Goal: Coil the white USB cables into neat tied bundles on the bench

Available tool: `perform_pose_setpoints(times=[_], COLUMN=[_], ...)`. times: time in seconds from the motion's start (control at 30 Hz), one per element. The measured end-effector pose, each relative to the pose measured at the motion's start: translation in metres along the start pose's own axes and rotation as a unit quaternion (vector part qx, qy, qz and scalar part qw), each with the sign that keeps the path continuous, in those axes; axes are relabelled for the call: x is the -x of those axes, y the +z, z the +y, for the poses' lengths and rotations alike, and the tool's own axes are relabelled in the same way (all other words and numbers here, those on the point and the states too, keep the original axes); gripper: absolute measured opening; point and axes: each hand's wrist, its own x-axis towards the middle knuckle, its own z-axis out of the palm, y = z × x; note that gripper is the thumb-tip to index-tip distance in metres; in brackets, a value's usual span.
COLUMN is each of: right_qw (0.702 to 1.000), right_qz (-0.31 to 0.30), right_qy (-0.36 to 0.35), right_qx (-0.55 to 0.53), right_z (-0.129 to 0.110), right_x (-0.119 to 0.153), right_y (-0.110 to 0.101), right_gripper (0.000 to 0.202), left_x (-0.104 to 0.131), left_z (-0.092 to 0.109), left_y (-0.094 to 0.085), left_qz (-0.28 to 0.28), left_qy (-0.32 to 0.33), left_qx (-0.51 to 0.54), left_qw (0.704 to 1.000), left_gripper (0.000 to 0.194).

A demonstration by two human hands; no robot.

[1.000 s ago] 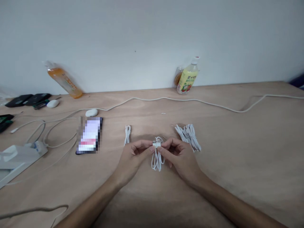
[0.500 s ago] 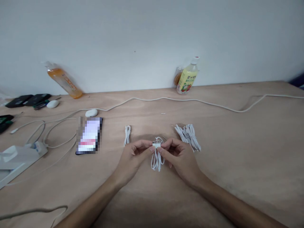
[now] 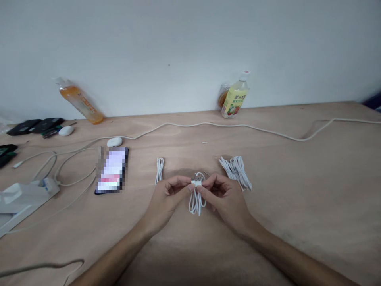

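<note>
Between my fingertips is a coiled white USB cable [image 3: 196,202], its loops hanging down below the hands. My left hand [image 3: 166,196] pinches the left side of the white plug end with thumb and forefinger. From the other side my right hand [image 3: 228,196] closes thumb and fingers on the same plug end, whose metal tips point away from me. Beyond my left hand lies a thin bundled white cable [image 3: 160,169]. A thicker bundle of white cables [image 3: 236,171] rests just past my right hand, partly hidden by it.
A phone [image 3: 113,171] lies on the wooden table [image 3: 291,190], left of my hands. Further left are a white power strip [image 3: 26,202] and loose cords. A long white cord [image 3: 256,126] crosses the back, before an orange drink bottle [image 3: 80,101] and a yellow bottle [image 3: 236,97].
Both hands stay in nearly the same place with the same pinch on the USB cable. Its plug end has shifted very slightly.
</note>
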Motion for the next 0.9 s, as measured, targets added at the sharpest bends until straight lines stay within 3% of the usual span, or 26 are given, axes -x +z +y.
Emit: perform_pose_setpoints(times=[0.47, 0.9], right_qw=[1.000, 1.000], right_qz=[-0.005, -0.008], right_qy=[0.010, 0.005], right_qx=[0.002, 0.006], right_z=[-0.0002, 0.0035], right_x=[0.0004, 0.0024], right_y=[-0.0009, 0.0003], right_gripper=[0.036, 0.027], left_x=[0.0018, 0.0029], left_z=[-0.0003, 0.0013], left_y=[0.0006, 0.0018], left_qz=[0.016, 0.023], left_qy=[-0.010, 0.007], left_qx=[-0.002, -0.009], left_qw=[1.000, 1.000], left_gripper=[0.024, 0.018])
